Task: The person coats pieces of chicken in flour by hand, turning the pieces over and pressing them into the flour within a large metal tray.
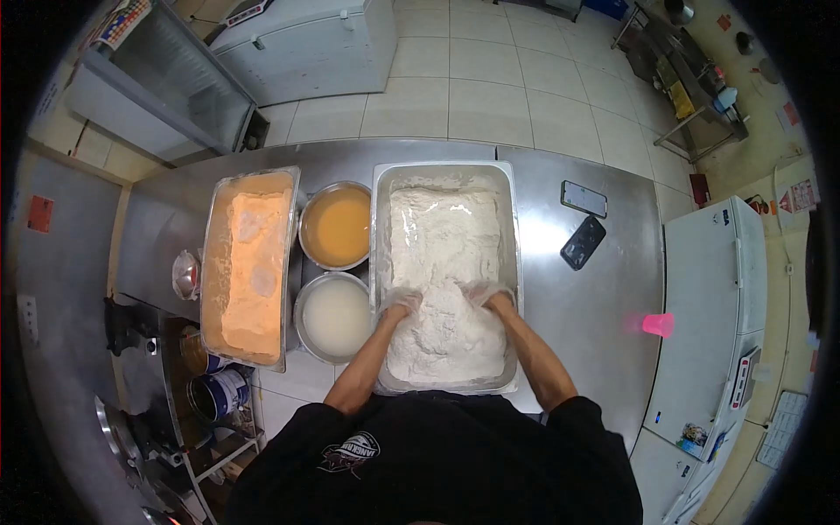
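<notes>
A deep metal tray holds a thick bed of white flour right in front of me. My left hand, in a clear plastic glove, reaches into the flour beside the tray's left wall. On the opposite side, my right hand, gloved the same way, is also in the flour. The fingers of both hands are sunk in or covered by flour, so their grip is hidden. Left of the tray stand a bowl of orange liquid and a bowl of cloudy white liquid.
A second tray holds orange powder at the left. Two phones and a pink cup lie to the right on the steel table. A small metal bowl stands far left.
</notes>
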The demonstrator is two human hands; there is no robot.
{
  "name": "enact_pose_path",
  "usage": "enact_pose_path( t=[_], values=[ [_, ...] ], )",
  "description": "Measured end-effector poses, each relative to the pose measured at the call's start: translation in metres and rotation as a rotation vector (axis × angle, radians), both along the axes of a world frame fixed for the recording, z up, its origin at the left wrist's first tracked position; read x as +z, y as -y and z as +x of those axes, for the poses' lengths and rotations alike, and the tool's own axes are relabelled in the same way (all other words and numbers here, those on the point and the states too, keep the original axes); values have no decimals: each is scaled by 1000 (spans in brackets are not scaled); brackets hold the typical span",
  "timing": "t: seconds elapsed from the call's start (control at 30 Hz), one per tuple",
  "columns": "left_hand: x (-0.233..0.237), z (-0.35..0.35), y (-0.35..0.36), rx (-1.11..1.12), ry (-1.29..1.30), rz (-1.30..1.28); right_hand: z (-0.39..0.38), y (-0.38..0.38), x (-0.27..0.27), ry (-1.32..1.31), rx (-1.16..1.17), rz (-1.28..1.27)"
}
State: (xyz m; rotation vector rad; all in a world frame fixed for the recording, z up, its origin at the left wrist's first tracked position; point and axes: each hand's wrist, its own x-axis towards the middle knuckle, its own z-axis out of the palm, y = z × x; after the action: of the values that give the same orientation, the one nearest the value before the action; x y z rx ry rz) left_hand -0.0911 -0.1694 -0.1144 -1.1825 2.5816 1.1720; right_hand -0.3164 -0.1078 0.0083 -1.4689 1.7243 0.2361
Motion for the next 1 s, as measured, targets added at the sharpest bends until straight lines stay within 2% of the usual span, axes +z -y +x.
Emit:
enact_pose_path(
  t=[0.03,0.07,0.1,0.13,0.27,0.3,0.37,0.43,0.5,0.53,0.6,0.63,0.67,0.7,0.8,0.87,0.9,1.0],
  values=[
    [15,-1,-5,55,-100,48,-4,-11,-32,86,31,-101],
    [29,-7,-10,191,44,81,-10,-23,-76,173,63,-203],
    [41,-11,-13,329,194,107,-21,-35,-148,378,-56,-192],
    [52,-15,-17,464,343,139,-15,-39,-148,490,-226,-164],
    [45,-25,-13,663,-186,538,11,-35,-111,971,-939,-99],
    [52,-32,-9,717,-328,658,18,-31,-101,1063,-1070,-119],
    [73,-43,4,767,-503,797,18,-24,-86,1130,-1158,-195],
    [81,-38,23,606,-368,634,6,-16,-78,1091,-1117,-296],
    [72,-25,32,303,-140,320,-16,-13,-74,858,-867,-391],
    [57,-17,31,119,-50,149,-25,-14,-75,671,-686,-420],
    [17,-2,14,-240,65,-190,-24,-24,-79,61,-157,-291],
    [-5,4,-7,-311,75,-266,-18,-35,-80,-114,-2,-196],
    [-25,11,-29,-348,78,-323,-13,-46,-80,-276,172,-106],
    [-39,14,-50,-355,66,-339,-1,-57,-75,-276,224,-75],
    [39,21,-85,-104,41,-225,27,-84,-34,-187,357,-130],
    [25,19,-87,-30,45,-143,32,-86,-52,-96,252,-154],
    [22,15,-81,20,36,-62,33,-84,-62,11,105,-171],
    [29,9,-63,309,-130,350,33,-77,-90,555,-548,-207]
  ],
)
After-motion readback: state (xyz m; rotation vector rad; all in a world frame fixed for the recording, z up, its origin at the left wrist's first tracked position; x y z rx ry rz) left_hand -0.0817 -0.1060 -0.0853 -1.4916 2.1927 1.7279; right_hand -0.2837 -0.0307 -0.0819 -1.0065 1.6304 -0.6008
